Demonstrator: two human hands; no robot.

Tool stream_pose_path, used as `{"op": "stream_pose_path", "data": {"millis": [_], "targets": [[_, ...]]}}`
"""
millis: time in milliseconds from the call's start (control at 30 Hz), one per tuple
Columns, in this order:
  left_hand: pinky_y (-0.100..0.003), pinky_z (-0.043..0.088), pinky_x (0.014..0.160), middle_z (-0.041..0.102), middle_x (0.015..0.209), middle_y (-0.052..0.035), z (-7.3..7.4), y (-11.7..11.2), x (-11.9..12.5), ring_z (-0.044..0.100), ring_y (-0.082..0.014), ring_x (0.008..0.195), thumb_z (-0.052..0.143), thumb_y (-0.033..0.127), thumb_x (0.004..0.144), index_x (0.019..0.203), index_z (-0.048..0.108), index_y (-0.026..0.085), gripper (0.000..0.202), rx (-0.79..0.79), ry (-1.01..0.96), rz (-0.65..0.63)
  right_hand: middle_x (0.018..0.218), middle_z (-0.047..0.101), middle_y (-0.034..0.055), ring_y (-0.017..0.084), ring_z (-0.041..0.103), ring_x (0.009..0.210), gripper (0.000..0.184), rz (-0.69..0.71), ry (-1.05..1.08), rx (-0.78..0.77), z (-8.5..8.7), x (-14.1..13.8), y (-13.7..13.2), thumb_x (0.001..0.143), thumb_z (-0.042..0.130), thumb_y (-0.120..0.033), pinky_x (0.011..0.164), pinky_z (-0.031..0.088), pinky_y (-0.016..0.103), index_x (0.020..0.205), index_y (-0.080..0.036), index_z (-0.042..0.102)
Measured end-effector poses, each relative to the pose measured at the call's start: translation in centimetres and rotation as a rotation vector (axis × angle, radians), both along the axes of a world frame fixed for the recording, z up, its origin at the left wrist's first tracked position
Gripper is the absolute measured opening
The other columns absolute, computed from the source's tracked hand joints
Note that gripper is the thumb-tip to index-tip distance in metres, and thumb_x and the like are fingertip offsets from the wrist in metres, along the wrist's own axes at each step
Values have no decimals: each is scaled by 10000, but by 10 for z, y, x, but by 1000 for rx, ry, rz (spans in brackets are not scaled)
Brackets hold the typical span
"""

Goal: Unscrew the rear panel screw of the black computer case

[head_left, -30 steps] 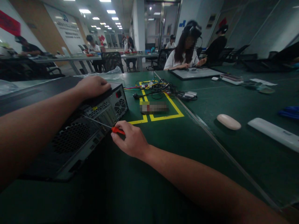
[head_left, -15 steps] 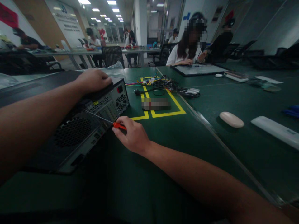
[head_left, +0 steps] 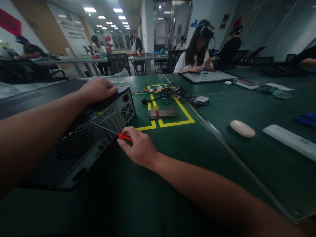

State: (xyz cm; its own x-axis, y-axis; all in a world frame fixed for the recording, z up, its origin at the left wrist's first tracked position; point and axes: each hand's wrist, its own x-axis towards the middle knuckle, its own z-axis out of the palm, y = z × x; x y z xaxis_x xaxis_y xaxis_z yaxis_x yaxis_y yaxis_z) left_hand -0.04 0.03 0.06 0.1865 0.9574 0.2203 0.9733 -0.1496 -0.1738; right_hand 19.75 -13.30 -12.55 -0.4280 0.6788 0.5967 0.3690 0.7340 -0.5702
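Head view showed a green counter [head_left: 158, 194] carrying a computer case [head_left: 116, 116] at its left, short of the far edge. Over the case stretched the left arm, its hand [head_left: 100, 89] palm-down on top, fingers bent; whether they gripped could not be told. Low above the counter, the right hand [head_left: 138, 144] pinched an orange-handled screwdriver [head_left: 125, 136], shaft slanting up-left to the rear panel. Shadow obscured its tip; the left forearm hid part of the case, itself cut off at left.

Computer case [head_left: 112, 120] left, cables [head_left: 175, 90] right, on table [head_left: 192, 141]
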Motion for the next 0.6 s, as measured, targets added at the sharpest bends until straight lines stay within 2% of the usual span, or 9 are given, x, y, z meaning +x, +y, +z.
{"op": "stream_pose_path", "data": {"millis": [600], "targets": [[-335, 363, 614, 627, 798, -125, -1, 1, -1, 527, -211, 688, 266, 516, 851, 924, 708, 130, 591, 4, -11, -12, 966, 635, 22, 142, 620, 898, 254, 5, 7, -11, 0, 0, 0, 908, 430, -394, 794, 467, 260, 1064, -198, 473]]}}
